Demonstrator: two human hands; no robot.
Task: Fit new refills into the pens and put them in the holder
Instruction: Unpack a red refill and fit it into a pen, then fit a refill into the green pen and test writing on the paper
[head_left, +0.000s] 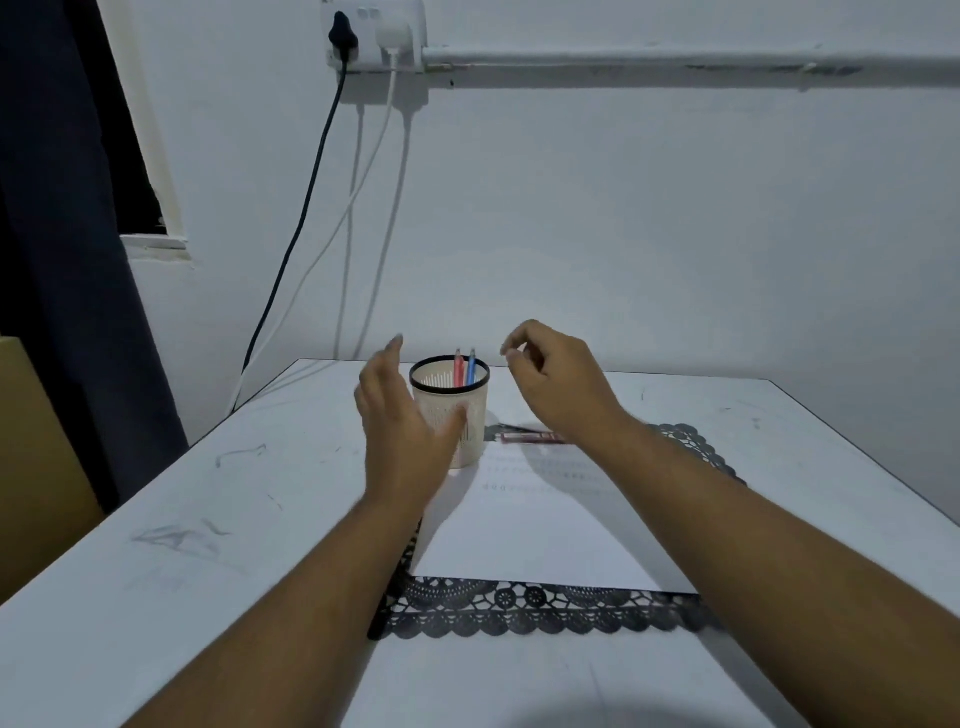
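Curtain fabric, dark navy (47, 260), hangs down the far left, and next to it a black cable (306, 208) and white cables drop from a white wall socket (374, 36) toward the white tabletop (182, 519).

The left hand (400, 436) hovers just left of the cream slotted plastic pen holder with a black rim (451, 410). Its fingers are straight and loosely spread and grip nothing; the thumb crosses in front of the holder's wall, and whether it touches I cannot tell.

In the holder, a red pen (458, 368) and a blue pen (471, 367) stand close to upright, side by side against the far rim.

The right hand (556, 379) hangs above and to the right of the holder, fingers curled loosely with thumb and forefinger near each other, holding nothing I can make out.

Below and a little nearer than that hand, dark red stick-like items (530, 437), probably refills or pen parts, lie on the table just right of the holder's base, long axis running left to right. The right hand is the nearer one to them and would need to come down and slightly back, pinching across that axis.

A white sheet of paper (545, 540) rests on a black lace-edged mat (519, 605). Faint rows of marks cross the paper's far end; they are too small to read, and no brand or label shows anywhere.
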